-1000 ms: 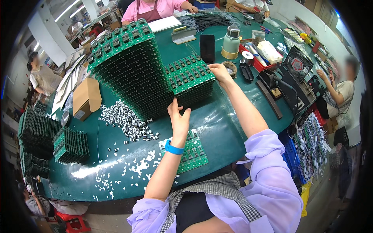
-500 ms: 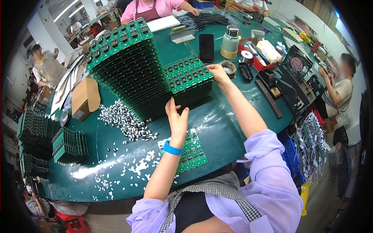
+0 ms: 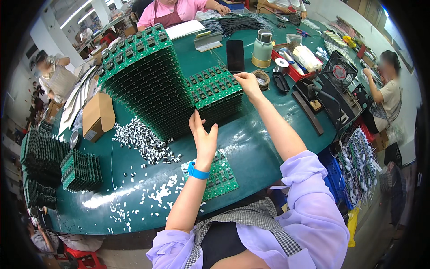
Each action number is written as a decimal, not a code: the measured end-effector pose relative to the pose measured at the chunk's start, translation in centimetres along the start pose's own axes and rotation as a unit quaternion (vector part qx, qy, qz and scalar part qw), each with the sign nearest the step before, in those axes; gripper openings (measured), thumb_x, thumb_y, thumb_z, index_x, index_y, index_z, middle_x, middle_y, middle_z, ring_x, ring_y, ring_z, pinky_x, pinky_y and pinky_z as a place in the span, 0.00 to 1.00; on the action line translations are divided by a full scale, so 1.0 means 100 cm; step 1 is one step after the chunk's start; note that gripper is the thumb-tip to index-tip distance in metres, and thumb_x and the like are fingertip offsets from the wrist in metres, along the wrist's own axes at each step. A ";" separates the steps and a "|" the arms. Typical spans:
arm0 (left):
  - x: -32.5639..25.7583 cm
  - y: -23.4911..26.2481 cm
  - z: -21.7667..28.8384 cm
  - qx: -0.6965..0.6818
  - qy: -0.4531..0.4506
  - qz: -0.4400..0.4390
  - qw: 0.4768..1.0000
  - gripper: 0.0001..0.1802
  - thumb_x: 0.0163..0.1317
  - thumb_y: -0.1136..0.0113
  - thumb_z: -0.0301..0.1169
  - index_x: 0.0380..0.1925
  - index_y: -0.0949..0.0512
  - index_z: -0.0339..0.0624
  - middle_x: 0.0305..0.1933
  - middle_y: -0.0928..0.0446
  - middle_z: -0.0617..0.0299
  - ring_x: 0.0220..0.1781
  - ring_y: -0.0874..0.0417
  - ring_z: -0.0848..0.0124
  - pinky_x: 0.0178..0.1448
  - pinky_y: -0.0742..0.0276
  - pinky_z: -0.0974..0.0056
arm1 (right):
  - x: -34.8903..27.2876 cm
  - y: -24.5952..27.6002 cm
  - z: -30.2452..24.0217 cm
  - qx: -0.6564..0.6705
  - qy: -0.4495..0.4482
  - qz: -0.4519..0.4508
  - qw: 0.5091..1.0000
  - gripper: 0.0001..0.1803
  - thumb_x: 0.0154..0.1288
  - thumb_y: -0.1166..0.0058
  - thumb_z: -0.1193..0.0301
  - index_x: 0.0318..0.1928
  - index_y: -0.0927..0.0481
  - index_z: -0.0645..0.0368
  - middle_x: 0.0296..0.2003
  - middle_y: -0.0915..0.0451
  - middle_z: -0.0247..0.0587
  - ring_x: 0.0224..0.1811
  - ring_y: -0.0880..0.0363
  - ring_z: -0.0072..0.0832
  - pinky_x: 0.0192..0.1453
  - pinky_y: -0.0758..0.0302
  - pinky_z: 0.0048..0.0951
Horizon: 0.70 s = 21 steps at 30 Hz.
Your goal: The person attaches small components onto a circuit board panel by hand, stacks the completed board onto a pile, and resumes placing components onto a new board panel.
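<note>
A shorter stack of green circuit boards (image 3: 217, 87), with rows of dark components on its top board, stands against a much taller stack of the same boards (image 3: 145, 85). At the right corner of the shorter stack, my right hand (image 3: 248, 84) pinches the edge of the top board. My left hand (image 3: 204, 138) touches the stack's near left corner with its fingertips; its thumb stands apart and its palm is bare. A single circuit board (image 3: 221, 175) lies flat on the green table (image 3: 255, 157), partly behind my left forearm.
Small black-and-white parts (image 3: 145, 141) lie heaped left of the tall stack, with white bits (image 3: 161, 193) scattered nearer me. An open cardboard box (image 3: 98, 116), phone (image 3: 235, 55), flask (image 3: 262, 49), solder spool (image 3: 281, 65) and small fan (image 3: 341, 71) stand around. Another person (image 3: 174, 13) sits across.
Both hands stay at the same corners of the shorter stack, with barely any movement. The whole view has shifted slightly. At the far right, a person's raised hands have moved lower and left.
</note>
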State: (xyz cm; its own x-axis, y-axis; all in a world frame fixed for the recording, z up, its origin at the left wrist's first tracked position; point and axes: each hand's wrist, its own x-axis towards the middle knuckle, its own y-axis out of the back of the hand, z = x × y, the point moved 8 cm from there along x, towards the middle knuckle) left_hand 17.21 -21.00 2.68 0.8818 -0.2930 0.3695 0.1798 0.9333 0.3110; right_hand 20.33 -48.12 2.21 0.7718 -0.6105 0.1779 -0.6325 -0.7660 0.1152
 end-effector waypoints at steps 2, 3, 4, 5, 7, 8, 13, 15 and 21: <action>-0.001 -0.001 0.000 0.001 0.002 -0.004 1.000 0.41 0.53 0.38 0.24 0.68 0.45 0.37 0.65 0.43 0.53 0.53 0.30 0.66 0.44 0.28 0.65 | 0.000 0.005 -0.005 -0.039 0.037 0.026 0.998 0.14 0.61 0.44 0.67 0.41 0.17 0.66 0.34 0.16 0.43 0.37 0.20 0.24 0.44 0.27 0.27; 0.000 0.000 0.001 0.005 -0.009 0.001 1.000 0.42 0.53 0.38 0.24 0.68 0.45 0.37 0.65 0.43 0.52 0.53 0.30 0.66 0.44 0.28 0.65 | -0.001 0.003 -0.008 -0.038 0.038 0.023 0.998 0.14 0.61 0.44 0.67 0.41 0.17 0.66 0.34 0.16 0.43 0.37 0.20 0.24 0.44 0.27 0.27; 0.000 0.002 0.001 0.009 -0.020 0.007 1.000 0.42 0.53 0.38 0.24 0.68 0.45 0.38 0.65 0.43 0.52 0.53 0.30 0.65 0.44 0.28 0.65 | -0.003 0.006 -0.011 -0.055 0.039 0.031 0.997 0.15 0.61 0.44 0.64 0.39 0.17 0.66 0.32 0.16 0.44 0.36 0.20 0.25 0.43 0.27 0.28; 0.000 0.003 -0.001 0.010 -0.019 0.009 1.000 0.42 0.53 0.38 0.24 0.68 0.45 0.38 0.65 0.43 0.52 0.53 0.30 0.65 0.44 0.28 0.65 | -0.005 0.008 -0.014 -0.073 0.039 0.039 0.996 0.17 0.62 0.44 0.62 0.37 0.17 0.66 0.30 0.16 0.45 0.34 0.20 0.26 0.41 0.27 0.29; -0.002 0.002 0.004 0.015 -0.039 0.001 0.999 0.42 0.53 0.38 0.24 0.68 0.46 0.38 0.65 0.43 0.51 0.54 0.30 0.64 0.44 0.28 0.65 | -0.016 0.009 -0.027 -0.111 0.050 0.041 0.992 0.18 0.62 0.45 0.60 0.36 0.18 0.66 0.29 0.17 0.45 0.34 0.20 0.27 0.40 0.27 0.30; -0.001 0.004 0.003 0.017 -0.037 0.004 0.999 0.42 0.53 0.38 0.24 0.68 0.46 0.38 0.65 0.43 0.51 0.54 0.30 0.64 0.44 0.28 0.65 | -0.022 0.006 -0.036 -0.148 0.062 0.044 0.986 0.20 0.63 0.46 0.58 0.34 0.18 0.67 0.28 0.17 0.46 0.33 0.19 0.28 0.39 0.27 0.31; 0.001 0.000 0.009 0.027 -0.043 0.002 0.999 0.42 0.54 0.39 0.24 0.68 0.47 0.37 0.65 0.44 0.49 0.56 0.31 0.62 0.51 0.28 0.64 | -0.023 0.018 -0.029 -0.180 0.035 0.044 0.982 0.19 0.63 0.46 0.59 0.33 0.18 0.66 0.27 0.18 0.46 0.33 0.20 0.31 0.40 0.27 0.32; 0.001 0.000 0.012 0.039 -0.065 0.008 0.997 0.42 0.54 0.39 0.23 0.68 0.48 0.36 0.65 0.44 0.49 0.56 0.31 0.61 0.52 0.28 0.63 | -0.027 0.015 -0.031 -0.144 0.074 0.039 0.986 0.18 0.63 0.46 0.60 0.35 0.19 0.66 0.28 0.18 0.46 0.33 0.20 0.30 0.40 0.28 0.32; -0.002 0.001 0.013 0.023 -0.057 -0.002 0.998 0.42 0.54 0.40 0.23 0.68 0.48 0.35 0.66 0.45 0.48 0.56 0.31 0.60 0.58 0.31 0.61 | -0.033 0.015 -0.029 -0.132 0.083 0.049 0.986 0.15 0.64 0.46 0.64 0.37 0.19 0.66 0.29 0.18 0.44 0.32 0.21 0.29 0.40 0.28 0.31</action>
State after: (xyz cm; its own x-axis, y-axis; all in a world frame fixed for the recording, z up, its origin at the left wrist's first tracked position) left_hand 16.49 -21.12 3.81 0.8254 -0.3213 0.4642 0.1611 0.9221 0.3517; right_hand 16.65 -46.62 4.59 0.6986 -0.6203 0.3565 -0.7154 -0.6122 0.3367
